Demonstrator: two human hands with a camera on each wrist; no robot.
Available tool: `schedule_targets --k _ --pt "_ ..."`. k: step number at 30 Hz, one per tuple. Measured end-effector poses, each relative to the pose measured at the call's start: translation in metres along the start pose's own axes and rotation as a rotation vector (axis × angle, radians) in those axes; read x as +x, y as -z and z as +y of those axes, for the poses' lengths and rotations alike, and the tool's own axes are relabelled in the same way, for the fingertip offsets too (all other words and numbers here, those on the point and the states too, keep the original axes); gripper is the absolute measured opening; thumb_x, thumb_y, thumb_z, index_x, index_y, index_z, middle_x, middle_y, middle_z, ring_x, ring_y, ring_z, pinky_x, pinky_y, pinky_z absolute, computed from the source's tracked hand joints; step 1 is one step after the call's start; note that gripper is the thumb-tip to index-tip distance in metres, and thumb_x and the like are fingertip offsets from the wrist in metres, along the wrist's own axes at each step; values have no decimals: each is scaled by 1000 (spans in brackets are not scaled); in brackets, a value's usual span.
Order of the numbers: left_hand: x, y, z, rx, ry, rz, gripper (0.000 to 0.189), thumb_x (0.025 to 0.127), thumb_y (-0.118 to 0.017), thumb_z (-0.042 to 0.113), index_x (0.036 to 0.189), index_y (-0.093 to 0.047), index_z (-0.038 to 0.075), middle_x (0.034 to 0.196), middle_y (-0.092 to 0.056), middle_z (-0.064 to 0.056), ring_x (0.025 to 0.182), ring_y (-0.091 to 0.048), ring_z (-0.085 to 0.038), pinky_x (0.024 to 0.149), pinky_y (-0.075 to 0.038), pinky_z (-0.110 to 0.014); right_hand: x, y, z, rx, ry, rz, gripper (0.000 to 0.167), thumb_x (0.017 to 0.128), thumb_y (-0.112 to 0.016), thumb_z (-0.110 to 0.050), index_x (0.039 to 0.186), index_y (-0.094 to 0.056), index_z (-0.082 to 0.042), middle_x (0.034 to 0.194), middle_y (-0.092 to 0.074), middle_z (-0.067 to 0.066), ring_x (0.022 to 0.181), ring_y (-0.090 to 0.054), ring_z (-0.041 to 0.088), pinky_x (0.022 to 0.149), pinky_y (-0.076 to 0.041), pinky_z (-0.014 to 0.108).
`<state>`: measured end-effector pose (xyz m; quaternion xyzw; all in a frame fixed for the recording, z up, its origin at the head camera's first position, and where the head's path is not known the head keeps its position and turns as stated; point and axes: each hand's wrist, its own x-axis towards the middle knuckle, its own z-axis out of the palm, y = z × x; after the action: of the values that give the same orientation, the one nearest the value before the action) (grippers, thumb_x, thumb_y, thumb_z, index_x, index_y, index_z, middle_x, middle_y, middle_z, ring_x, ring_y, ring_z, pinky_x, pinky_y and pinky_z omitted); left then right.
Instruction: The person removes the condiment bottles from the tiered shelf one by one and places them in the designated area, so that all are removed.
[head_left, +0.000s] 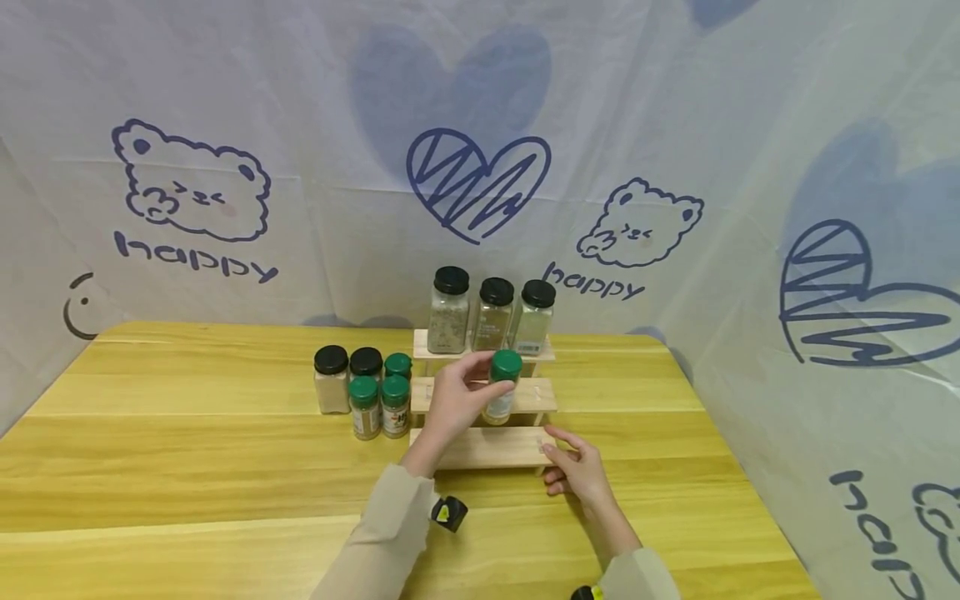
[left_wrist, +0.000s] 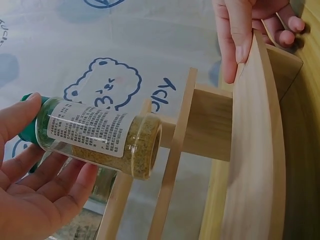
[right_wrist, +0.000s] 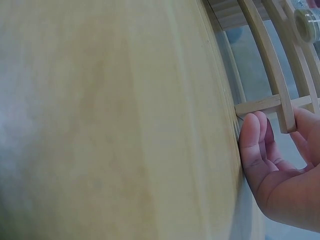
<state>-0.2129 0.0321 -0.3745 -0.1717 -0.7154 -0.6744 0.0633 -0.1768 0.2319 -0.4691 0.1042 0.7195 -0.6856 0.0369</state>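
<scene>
My left hand (head_left: pixel 457 398) holds a small clear spice jar (head_left: pixel 498 408) with a green lid, over the middle step of a three-step wooden rack (head_left: pixel 480 450). In the left wrist view the jar (left_wrist: pixel 95 135) lies tilted between thumb and fingers, with a printed label and yellowish-brown contents. My right hand (head_left: pixel 581 473) grips the right end of the rack's lowest step. Seen from the right wrist, the thumb is above the board (right_wrist: pixel 285 112) and the fingers curl below. On the top step stand three larger black-lidded jars, among them a left one (head_left: pixel 448 312).
Left of the rack, several spice jars stand grouped on the wooden table (head_left: pixel 187 467): black-lidded ones such as the outer jar (head_left: pixel 332 383), and green-lidded ones such as the front jar (head_left: pixel 365 410). A white printed cloth (head_left: pixel 337 208) hangs behind and along the right side.
</scene>
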Motion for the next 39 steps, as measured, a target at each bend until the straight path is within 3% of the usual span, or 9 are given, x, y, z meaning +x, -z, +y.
schedule_targets --k 5,12,16,21,39 --pt "-1 6 -8 -10 -15 11 39 75 -72 9 111 -59 -1 97 -63 -13 89 -59 -23 75 -50 -30 1 1 1 -4 0 -3 39 89 -54 -6 127 -47 0 68 -61 12 45 -53 13 42 -49 27" --pt "-10 19 1 9 -10 42 44 75 -71 7 115 -56 -5 99 -62 -17 90 -59 -26 75 -51 -31 0 0 0 -19 12 -8 37 89 -54 -5 125 -49 0 69 -62 10 44 -53 12 42 -49 26" --pt "-13 26 0 15 4 55 46 74 -73 9 116 -56 -2 100 -63 -14 91 -59 -24 75 -50 -30 0 0 0 -23 11 -6 37 89 -55 -6 125 -49 0 68 -61 11 44 -53 12 42 -49 26" --pt "-17 36 1 21 -25 89 39 72 -74 8 109 -62 1 95 -64 -11 88 -60 -22 73 -51 -30 -1 0 -1 -18 11 -11 38 89 -55 -6 126 -48 1 66 -60 11 44 -53 13 41 -49 26" --pt "-29 74 3 86 9 171 40 70 -76 6 106 -61 -3 95 -64 -15 84 -62 -24 70 -51 -25 -2 0 -2 -19 13 -20 40 89 -55 -7 127 -47 0 66 -60 11 45 -53 12 41 -49 26"
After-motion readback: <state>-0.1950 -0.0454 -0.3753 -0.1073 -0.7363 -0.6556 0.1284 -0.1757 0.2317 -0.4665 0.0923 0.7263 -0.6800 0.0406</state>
